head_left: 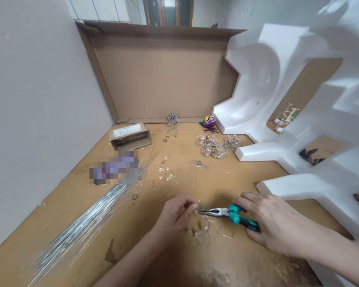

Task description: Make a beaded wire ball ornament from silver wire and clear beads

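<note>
My right hand (265, 217) is closed around the teal and black handles of long-nose pliers (219, 212). Their narrow jaws point left and meet the fingertips of my left hand (176, 217). Between thumb and forefinger, my left hand pinches a thin wire piece with clear beads (199, 229), which hangs in loops just over the table. Whether the plier tips grip the wire is too small to tell. Short wire offcuts (227, 236) lie to the right of the loops.
A bundle of straight wires (89, 223) lies left, below a blurred-out purple item (115, 167). Behind are a small open carton (131, 136), loose clear beads (166, 174), a heap of beaded wire pieces (212, 146) and a colourful toy (209, 121). White foam packing (275, 187) borders the right.
</note>
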A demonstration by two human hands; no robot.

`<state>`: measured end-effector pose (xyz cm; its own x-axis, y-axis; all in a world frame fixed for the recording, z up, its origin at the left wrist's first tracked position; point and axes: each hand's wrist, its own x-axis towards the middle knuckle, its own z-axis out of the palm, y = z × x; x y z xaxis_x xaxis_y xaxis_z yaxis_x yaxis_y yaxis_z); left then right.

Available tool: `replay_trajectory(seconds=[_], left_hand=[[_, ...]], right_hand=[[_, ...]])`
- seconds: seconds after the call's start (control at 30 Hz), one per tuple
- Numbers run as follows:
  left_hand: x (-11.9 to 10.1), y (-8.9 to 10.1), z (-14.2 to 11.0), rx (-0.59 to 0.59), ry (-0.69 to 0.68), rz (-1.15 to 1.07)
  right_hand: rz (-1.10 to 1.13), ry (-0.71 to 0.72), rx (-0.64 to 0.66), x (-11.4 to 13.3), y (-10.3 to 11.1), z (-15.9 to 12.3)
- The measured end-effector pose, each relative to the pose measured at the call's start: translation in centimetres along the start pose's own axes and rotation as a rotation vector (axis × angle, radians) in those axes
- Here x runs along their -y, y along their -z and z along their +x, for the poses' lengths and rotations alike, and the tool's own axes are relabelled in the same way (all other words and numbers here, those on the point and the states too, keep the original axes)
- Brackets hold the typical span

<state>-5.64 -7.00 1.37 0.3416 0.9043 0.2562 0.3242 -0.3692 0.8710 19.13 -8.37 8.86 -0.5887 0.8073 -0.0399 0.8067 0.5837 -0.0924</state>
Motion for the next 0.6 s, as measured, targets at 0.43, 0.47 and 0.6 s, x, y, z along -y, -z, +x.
replay_trajectory(seconds=[0.43,0.47,0.6], left_hand=[[0.07,0.09,0.28,-0.02,0.083,-0.282],[0.0,0.23,0.38,-0.028,0.104,-0.347],[-0.27,0.75,0.61,-0.011,0.149,-0.519]], right_hand=[[0.074,-0.102,0.05,0.04,-0.12,-0.62],[0.098,-0.114,0.044,-0.02,-0.13,-0.69],[0.197,-0.137,0.002,-0.38,-0.29,-0.9]])
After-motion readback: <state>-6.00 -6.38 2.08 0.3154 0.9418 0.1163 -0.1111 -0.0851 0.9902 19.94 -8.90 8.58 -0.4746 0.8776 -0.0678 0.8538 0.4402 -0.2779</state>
